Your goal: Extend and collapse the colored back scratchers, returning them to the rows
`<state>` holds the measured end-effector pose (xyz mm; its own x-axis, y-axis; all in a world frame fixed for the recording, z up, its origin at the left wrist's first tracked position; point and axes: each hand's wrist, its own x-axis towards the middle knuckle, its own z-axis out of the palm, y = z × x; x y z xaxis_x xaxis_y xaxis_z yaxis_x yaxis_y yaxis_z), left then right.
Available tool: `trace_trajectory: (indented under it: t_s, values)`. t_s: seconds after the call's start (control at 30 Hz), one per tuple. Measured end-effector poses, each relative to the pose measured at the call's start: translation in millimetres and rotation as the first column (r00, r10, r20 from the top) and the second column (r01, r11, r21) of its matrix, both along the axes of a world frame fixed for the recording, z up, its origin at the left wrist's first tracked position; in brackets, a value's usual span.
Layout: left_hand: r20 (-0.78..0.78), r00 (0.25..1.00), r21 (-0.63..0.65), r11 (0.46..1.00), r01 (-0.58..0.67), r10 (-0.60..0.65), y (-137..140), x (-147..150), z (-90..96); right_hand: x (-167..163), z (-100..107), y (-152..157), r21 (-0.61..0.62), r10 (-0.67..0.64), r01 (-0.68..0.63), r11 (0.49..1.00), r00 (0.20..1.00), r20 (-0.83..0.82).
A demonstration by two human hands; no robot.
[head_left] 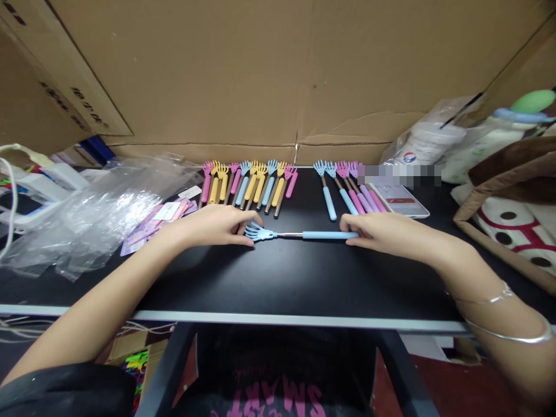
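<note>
A light blue back scratcher (324, 235) lies level across the front of the desk, with a bare metal rod between its claw head and its handle. At its claw end, my left hand (226, 225) is closed with finger and thumb on the claw's tips. My right hand (372, 230) pinches the far end of the handle. Behind, to the left, lies a row of pink, yellow and blue back scratchers (249, 190). Just beyond my right hand lies another group, with a blue back scratcher (329, 200) at its left end and pink and purple ones beside it.
Clear plastic bags (93, 217) and colourful printed cards (150, 229) lie on the left. A phone-like white device (406, 202), a bagged cup (432, 142) and a brown-trimmed bag (499, 202) stand right. Cardboard (260, 75) walls the back; the desk's pale edge (295, 318) runs in front.
</note>
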<state>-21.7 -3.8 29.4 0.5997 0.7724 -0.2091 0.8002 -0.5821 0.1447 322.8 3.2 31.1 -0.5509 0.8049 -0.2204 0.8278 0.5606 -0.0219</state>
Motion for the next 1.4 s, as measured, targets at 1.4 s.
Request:
trace_trajectory:
  t_s: [1.4]
  values:
    - [-0.080,0.997,0.120,0.993,0.009,0.000,-6.1,7.9,-5.8,-1.9,0.1,-3.0,0.032,-0.002,0.001,0.999,1.000,0.023]
